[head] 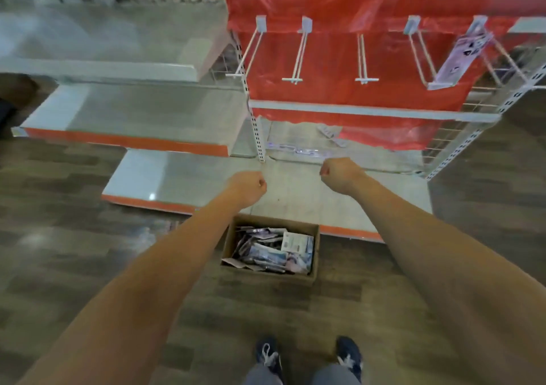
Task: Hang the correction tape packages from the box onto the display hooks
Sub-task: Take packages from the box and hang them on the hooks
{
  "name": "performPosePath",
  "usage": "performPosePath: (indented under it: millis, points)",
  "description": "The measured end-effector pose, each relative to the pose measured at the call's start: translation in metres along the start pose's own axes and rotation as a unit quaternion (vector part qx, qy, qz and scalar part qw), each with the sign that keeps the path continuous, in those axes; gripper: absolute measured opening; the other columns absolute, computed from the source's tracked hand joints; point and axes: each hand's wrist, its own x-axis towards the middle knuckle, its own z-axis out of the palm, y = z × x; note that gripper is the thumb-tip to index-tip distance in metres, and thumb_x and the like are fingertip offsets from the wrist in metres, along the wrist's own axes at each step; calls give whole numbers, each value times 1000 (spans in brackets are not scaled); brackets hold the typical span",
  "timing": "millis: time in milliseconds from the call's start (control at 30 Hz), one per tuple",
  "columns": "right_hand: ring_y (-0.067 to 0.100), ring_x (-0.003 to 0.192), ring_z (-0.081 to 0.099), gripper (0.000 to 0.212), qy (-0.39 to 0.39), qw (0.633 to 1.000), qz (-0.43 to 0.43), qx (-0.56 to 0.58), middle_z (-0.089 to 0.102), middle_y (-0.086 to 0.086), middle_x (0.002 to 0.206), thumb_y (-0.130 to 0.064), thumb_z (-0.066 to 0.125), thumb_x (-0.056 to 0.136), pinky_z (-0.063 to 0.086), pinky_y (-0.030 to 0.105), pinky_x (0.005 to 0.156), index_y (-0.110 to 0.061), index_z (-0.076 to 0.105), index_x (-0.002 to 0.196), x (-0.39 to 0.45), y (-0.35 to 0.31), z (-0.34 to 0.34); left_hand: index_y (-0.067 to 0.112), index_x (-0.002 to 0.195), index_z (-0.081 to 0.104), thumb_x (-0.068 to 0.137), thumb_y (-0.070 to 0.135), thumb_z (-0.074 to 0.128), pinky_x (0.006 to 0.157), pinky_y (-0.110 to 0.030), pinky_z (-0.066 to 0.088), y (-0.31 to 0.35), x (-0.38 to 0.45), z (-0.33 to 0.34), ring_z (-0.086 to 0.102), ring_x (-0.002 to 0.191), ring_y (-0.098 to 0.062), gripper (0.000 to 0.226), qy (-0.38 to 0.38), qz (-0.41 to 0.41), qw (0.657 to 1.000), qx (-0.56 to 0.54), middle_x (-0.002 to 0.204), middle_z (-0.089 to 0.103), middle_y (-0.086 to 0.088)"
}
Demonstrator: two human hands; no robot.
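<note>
Packages (270, 250) lie heaped in the box (313, 277) on the floor while left hand (247, 188) and right hand (339, 175) hover fisted, each grip empty, so reaching down for one comes before the hooks (298, 57).

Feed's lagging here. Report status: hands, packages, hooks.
Left hand and right hand fisted, empty. Packages in box on floor. One package on far-right hook; other hooks bare. Nothing blocking.
</note>
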Motion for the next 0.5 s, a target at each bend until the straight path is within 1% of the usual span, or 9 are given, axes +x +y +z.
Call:
performPosePath:
  millis: [33,100,167,200,267,300,333,400,500]
  points:
    - [32,97,55,19,-16,1000,9,3,57,19,99,-10,40,93,39,29,74,-7,58,88,8,1,17,8,109,61,97,22,41,89,-33,41,-12,4,12,56,109,-31,28,-8,-8,1000,1,115,63,-14]
    - [33,106,55,27,-41,999,32,7,60,18,116,-11,40,94,46,34,86,-5,60,111,20,1,51,10,110,61,97,24,42,88,-33,42,-33,11,39,56,109,-31,28,-26,-18,999,4,116,63,-14]
    - [33,112,54,32,-70,997,40,-1,59,17,124,-10,39,95,47,35,92,-4,59,119,30,4,88,11,109,61,98,26,42,83,-33,42,-54,18,68,57,105,-30,27,-44,-20,999,8,113,63,-13]
    - [33,113,54,32,-86,996,38,-9,59,17,124,-9,39,95,46,34,92,-3,58,119,35,6,106,12,107,61,98,27,41,80,-33,43,-63,22,84,57,102,-29,27,-54,-22,998,15,110,64,-11]
    - [32,112,55,30,-112,993,34,-18,59,16,124,-8,38,95,46,33,90,-3,58,118,45,11,139,15,97,60,98,27,39,76,-33,45,-80,28,114,60,94,-27,24,-77,-29,996,24,104,65,-9]
    - [32,112,55,30,-123,992,34,-17,59,17,124,-9,37,96,46,34,90,-3,57,118,52,14,156,16,92,58,98,27,38,76,-34,47,-88,33,131,61,91,-26,23,-84,-36,996,19,102,66,-8]
    - [32,112,54,30,-131,991,32,-16,58,17,124,-9,36,97,45,34,91,-3,56,119,62,17,176,16,91,57,98,27,38,77,-35,49,-96,39,151,61,91,-26,23,-90,-47,995,15,101,65,-8]
    - [31,112,55,30,-143,989,28,-19,58,17,124,-11,34,98,46,36,92,-3,54,119,73,20,202,13,101,58,100,27,35,79,-36,48,-107,45,177,60,95,-27,27,-98,-67,993,16,105,64,-9]
    - [29,103,60,29,-150,988,13,-37,62,15,117,-13,34,99,51,36,88,-4,59,110,106,30,261,11,112,56,101,27,34,77,-35,45,-126,68,231,59,98,-27,30,-100,-84,991,23,110,63,-11]
